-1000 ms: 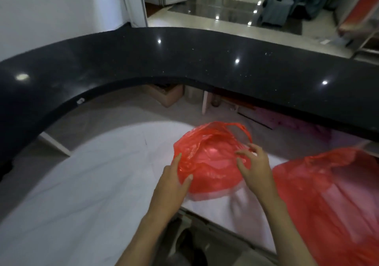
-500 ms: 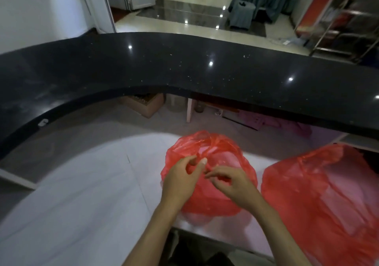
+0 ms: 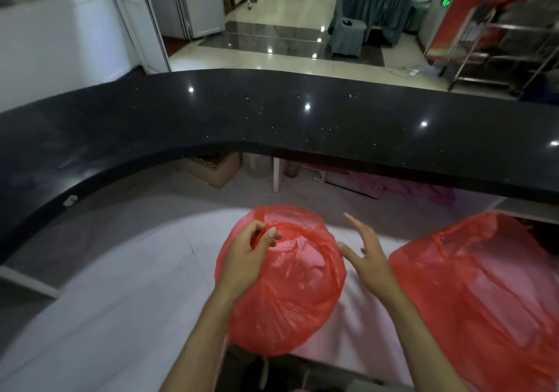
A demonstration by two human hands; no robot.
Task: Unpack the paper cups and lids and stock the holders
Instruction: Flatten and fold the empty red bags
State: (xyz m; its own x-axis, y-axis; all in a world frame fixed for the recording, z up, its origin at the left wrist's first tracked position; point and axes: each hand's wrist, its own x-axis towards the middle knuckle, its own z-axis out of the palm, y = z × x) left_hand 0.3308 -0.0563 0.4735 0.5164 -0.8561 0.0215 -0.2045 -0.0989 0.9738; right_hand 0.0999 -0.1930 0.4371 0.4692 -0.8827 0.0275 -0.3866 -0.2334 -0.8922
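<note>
Red bag [image 3: 290,294] — no legible print

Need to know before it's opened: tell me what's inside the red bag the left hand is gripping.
The red bag bulges round and full, but its film shows only pale blurs; cups or lids cannot be told. The left hand pinches its gathered top; the right hand hovers open beside it.

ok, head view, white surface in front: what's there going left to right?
Left hand pinching the gathered top of the small red bag → right hand, fingers spread, holding nothing, beside that bag → large red bag at the right edge.
</note>
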